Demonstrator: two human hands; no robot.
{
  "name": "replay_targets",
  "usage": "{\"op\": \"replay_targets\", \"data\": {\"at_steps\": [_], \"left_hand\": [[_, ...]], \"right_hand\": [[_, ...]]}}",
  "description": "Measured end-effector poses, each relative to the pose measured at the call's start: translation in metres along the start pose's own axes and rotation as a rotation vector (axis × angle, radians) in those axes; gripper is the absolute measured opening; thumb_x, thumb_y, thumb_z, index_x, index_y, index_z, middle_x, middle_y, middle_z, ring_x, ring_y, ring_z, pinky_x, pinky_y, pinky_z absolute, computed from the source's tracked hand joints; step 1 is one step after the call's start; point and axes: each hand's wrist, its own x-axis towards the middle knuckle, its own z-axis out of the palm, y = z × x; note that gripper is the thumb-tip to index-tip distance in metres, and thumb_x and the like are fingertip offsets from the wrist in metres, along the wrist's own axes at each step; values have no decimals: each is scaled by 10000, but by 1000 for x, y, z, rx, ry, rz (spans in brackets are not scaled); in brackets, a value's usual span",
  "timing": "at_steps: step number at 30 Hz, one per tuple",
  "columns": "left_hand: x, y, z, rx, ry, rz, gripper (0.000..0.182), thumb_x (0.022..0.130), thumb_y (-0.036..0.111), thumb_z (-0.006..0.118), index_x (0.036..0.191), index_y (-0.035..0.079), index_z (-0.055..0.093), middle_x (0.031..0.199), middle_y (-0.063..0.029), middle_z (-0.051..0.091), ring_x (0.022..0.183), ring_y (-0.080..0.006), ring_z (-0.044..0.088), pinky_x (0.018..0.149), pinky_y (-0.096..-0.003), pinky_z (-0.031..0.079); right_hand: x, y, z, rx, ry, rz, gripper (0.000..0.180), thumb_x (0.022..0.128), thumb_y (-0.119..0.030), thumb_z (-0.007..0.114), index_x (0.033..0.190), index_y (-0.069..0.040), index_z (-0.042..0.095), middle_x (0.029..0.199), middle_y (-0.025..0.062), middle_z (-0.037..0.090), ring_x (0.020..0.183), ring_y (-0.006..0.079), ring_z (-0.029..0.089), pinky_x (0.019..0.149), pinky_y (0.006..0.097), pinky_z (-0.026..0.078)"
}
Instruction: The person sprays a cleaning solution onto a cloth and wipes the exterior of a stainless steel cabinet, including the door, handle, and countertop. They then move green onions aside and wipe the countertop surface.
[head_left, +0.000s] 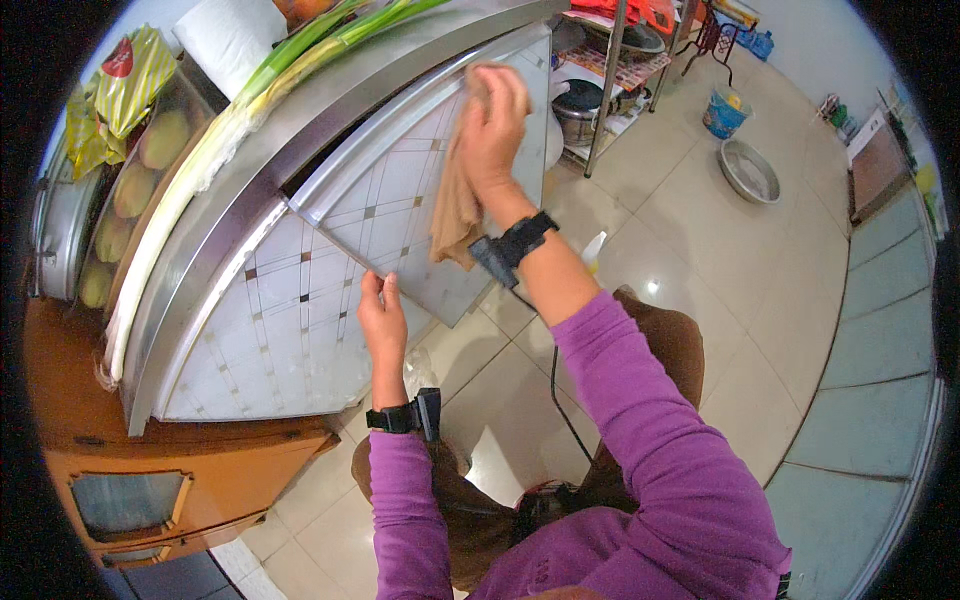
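Observation:
A tan cloth (456, 202) hangs from my right hand (496, 124), which presses it near the top edge of a white cabinet door (390, 180) with a checked line pattern and a metal rim. My left hand (383, 311) pinches the lower side edge of this door between thumb and fingers. The door stands slightly ajar, with a dark gap behind its top rail. A second patterned door (277, 322) is to its left. Both lie under the steel edge of a countertop (300, 142). Black straps with small devices are on both wrists.
Green onions (187, 161), a paper roll (229, 41) and a tray of yellowish fruit (135, 187) are on the countertop. A metal rack (606, 90) with pots stands at right. On the tiled floor are a metal basin (750, 171), a blue bucket (725, 112) and a black cable (556, 390).

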Motion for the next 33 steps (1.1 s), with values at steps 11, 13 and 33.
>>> {"op": "replay_targets", "data": {"at_steps": [11,13,33], "left_hand": [[-8,7,8,57,58,15,269,1019,238,601,1024,-30,573,878,-187,672,753,-323,602,727,-410,487],[-7,10,7,36,60,25,280,1021,249,599,1013,-29,572,870,-189,670,742,-336,598,719,-416,484],[-4,-23,21,-182,-63,-135,537,1010,158,553,1460,-75,373,1428,-262,513,1335,-357,498,1114,-398,366]], "right_hand": [[22,60,-1,-193,60,288,280,900,-81,602,1168,-14,648,1118,192,595,1046,394,582,924,459,486],[-6,14,-9,-90,40,98,289,876,-49,612,1161,-16,644,1114,189,599,1055,383,586,938,460,483],[-66,36,-35,92,-169,557,316,924,-141,643,1191,23,599,1154,183,599,1071,332,591,958,416,464]]}}
